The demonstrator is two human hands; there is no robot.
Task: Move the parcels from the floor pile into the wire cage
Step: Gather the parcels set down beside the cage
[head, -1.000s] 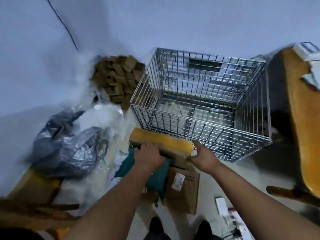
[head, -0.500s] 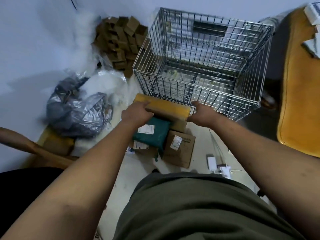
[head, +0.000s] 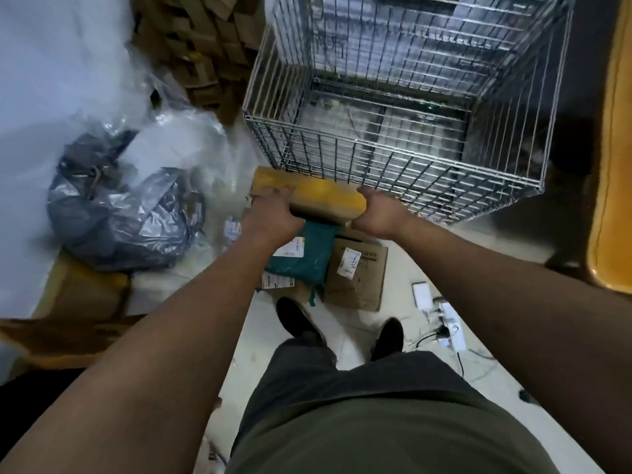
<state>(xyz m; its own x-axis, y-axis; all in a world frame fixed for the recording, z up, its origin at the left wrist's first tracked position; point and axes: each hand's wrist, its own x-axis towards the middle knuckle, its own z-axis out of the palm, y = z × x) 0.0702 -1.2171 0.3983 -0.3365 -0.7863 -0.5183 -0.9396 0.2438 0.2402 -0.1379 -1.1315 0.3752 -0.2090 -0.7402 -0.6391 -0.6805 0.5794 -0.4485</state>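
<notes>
Beside the wire cage (head: 376,165), hands (head: 270,217) (head: 379,213) grip the parcel (head: 325,196) by its ends.

Left grip (head: 270,218), right grip (head: 378,213), both clenched

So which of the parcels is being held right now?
The long yellow box, held by the left hand and right hand; the teal mailer and brown carton lie below it.

Gripped between the left hand (head: 271,217) and right hand (head: 379,213), the yellow parcel (head: 326,197) has drawn closer to the near wall of the wire cage (head: 376,160), uncovering the white label on the green parcel (head: 309,265).
</notes>
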